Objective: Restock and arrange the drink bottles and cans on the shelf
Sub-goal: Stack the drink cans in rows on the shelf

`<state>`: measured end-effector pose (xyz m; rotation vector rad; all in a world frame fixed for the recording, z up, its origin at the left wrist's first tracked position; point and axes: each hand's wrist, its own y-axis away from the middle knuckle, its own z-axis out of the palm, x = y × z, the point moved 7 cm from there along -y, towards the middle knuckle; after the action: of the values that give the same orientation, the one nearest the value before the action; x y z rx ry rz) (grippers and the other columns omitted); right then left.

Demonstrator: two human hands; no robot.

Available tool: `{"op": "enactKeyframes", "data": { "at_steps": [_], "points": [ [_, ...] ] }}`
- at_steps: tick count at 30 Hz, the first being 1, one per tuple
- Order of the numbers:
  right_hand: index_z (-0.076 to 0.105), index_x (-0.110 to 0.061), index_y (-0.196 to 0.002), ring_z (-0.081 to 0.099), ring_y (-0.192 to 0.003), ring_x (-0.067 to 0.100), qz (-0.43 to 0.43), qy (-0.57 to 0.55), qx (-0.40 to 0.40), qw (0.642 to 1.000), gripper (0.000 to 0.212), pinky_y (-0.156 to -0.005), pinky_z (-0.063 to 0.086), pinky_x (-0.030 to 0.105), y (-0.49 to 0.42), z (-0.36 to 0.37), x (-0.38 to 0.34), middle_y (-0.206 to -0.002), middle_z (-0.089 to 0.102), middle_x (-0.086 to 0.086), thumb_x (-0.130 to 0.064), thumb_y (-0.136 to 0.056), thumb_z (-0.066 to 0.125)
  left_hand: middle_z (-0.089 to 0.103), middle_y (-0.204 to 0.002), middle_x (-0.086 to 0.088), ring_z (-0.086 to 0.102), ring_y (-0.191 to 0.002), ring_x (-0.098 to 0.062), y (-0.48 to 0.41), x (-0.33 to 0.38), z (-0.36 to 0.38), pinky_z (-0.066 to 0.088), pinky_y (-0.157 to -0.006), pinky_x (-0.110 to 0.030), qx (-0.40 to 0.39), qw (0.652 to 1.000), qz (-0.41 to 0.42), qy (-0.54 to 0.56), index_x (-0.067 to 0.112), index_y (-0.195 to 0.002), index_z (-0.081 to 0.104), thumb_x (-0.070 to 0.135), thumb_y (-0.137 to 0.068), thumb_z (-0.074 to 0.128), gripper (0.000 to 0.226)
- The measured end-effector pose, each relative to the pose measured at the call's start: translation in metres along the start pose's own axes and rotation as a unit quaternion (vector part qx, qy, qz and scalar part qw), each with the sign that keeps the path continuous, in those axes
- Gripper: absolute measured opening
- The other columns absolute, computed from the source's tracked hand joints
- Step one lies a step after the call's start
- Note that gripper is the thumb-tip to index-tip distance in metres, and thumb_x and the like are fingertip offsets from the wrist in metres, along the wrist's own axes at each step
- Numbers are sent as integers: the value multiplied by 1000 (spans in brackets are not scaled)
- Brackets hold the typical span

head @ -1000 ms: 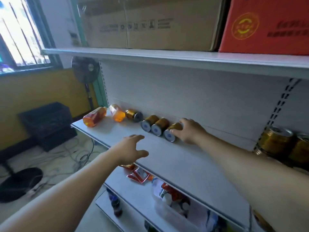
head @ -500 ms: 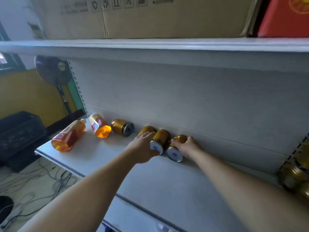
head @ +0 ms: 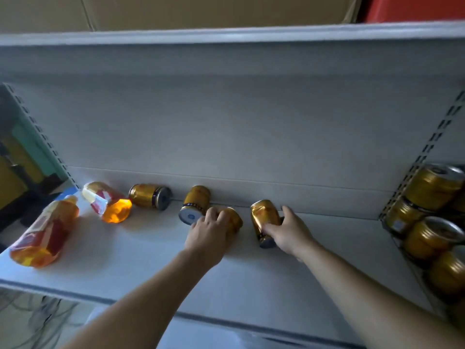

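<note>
On the white shelf (head: 125, 268) several gold cans lie on their sides near the back panel. My left hand (head: 210, 235) grips one gold can (head: 235, 220) from above. My right hand (head: 289, 233) grips another gold can (head: 264, 217), which is tilted with its base toward me. Two more gold cans lie free to the left: one (head: 193, 204) just beside my left hand, one (head: 149, 199) farther left. Two orange drink bottles lie on their sides at the left end, one (head: 108, 201) by the back, one (head: 44, 234) near the front edge.
A stack of gold cans (head: 432, 217) fills the neighbouring bay at the right, behind a perforated upright (head: 425, 152). An upper shelf (head: 226, 36) with a cardboard box (head: 201, 11) and a red box (head: 415, 7) hangs overhead. Cables lie on the floor at the lower left.
The view has moved closer to the shelf. My left hand shifted from the leftmost of three cans to the middle one. My right hand has tipped its can and drawn it rightward.
</note>
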<state>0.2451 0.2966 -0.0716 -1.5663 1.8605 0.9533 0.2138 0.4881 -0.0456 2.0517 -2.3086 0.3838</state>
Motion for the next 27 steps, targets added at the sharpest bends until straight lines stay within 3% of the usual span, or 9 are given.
{"op": "enactKeyframes", "data": {
  "at_steps": [4, 7, 9, 11, 13, 17, 19, 22, 27],
  "points": [
    [39, -16, -137, 57, -104, 26, -38, -33, 21, 999, 83, -75, 42, 28, 27, 1, 2, -121, 56, 9, -29, -64, 75, 56, -110, -19, 57, -96, -40, 0, -20, 0, 39, -67, -35, -83, 993, -63, 52, 15, -131, 33, 33, -84, 62, 58],
    [56, -17, -116, 62, -88, 26, -52, -72, 26, 996, 72, -64, 46, 23, 51, 5, 3, -107, 58, 14, -26, -47, 75, 63, -104, -14, 59, -90, -35, 7, -33, -3, 43, -66, -32, -120, 987, -75, 74, 18, -119, 45, 34, -80, 64, 45],
    [61, -22, -95, 63, -74, 13, -61, -121, 64, 989, 54, -56, 45, 19, 69, 1, 3, -91, 62, 7, -23, -42, 74, 61, -107, -9, 58, -85, -24, 15, -39, -8, 46, -67, -28, -100, 968, -98, 208, 18, -122, 47, 24, -82, 64, 44],
    [57, -27, -86, 62, -65, 2, -59, -202, 92, 973, 49, -54, 47, 15, 87, -1, 4, -81, 64, -5, -20, -40, 72, 58, -104, 1, 55, -76, -8, 27, -41, -14, 43, -56, -19, -56, 916, -128, 376, 22, -129, 46, 12, -82, 67, 52],
    [52, -29, -94, 62, -65, -4, -44, -265, 96, 958, 58, -52, 45, 12, 104, -2, 5, -88, 63, -5, -19, -41, 73, 59, -95, 8, 55, -74, -1, 38, -35, -21, 42, -51, -12, -29, 861, -134, 489, 29, -116, 50, 7, -77, 71, 50],
    [47, -27, -106, 61, -65, -9, -49, -324, 118, 937, 65, -49, 44, 9, 134, -21, 3, -95, 62, -2, -15, -47, 72, 66, -82, 4, 63, -76, -13, 52, 3, -38, 47, -61, -19, -53, 804, -68, 588, 27, -93, 61, -1, -68, 73, 39],
    [48, -30, -107, 62, -68, -8, -61, -332, 135, 932, 66, -52, 45, 9, 150, -39, 5, -96, 62, -3, -13, -48, 70, 67, -84, 4, 65, -76, -10, 59, 26, -46, 46, -66, -23, -64, 789, -47, 610, 29, -94, 60, 6, -61, 76, 43],
    [46, -32, -119, 62, -70, -5, -81, -340, 178, 920, 76, -54, 46, 11, 173, -74, 18, -95, 62, -2, -10, -50, 68, 67, -91, 8, 65, -77, -2, 67, 68, -57, 48, -63, -16, -81, 778, -1, 623, 36, -98, 57, 18, -53, 78, 53],
    [50, -35, -117, 65, -75, -1, -83, -375, 253, 888, 66, -57, 48, 11, 209, -142, 54, -95, 67, -10, -21, -57, 70, 64, -98, 9, 64, -77, 4, 80, 151, -68, 48, -56, -11, -104, 776, 79, 617, 38, -106, 51, 11, -66, 81, 56]
  ]
}}
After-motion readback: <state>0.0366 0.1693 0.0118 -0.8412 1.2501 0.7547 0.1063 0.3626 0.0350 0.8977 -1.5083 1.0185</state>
